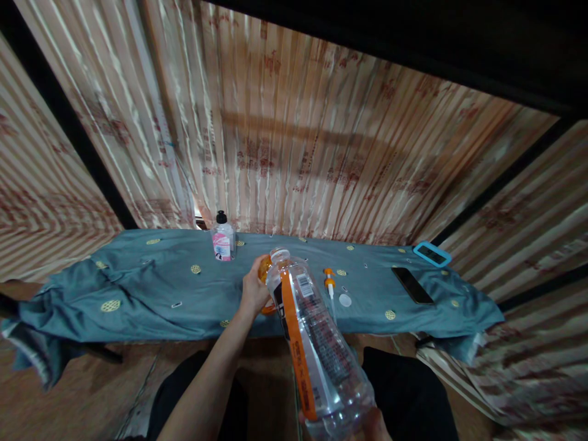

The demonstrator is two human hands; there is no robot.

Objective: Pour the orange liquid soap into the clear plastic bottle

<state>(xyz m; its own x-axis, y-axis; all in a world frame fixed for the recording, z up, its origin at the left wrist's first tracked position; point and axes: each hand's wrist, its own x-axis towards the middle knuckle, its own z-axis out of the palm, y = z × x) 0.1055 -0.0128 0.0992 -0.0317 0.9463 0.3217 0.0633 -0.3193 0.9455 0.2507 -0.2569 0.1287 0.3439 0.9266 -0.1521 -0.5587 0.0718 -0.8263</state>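
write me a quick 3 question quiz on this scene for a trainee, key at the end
1. True or false: the phone lies to the right of the pump.

2. What colour is the cap on the pink-label bottle?
a) white
b) black
c) green

3. Which of the person's hands holds the big bottle at its base?

Key: 1. True. 2. b. 3. The right hand.

Open cloth [151, 278] leftward, pink-labelled bottle [223, 243] at back, large bottle [318, 343] blocking centre
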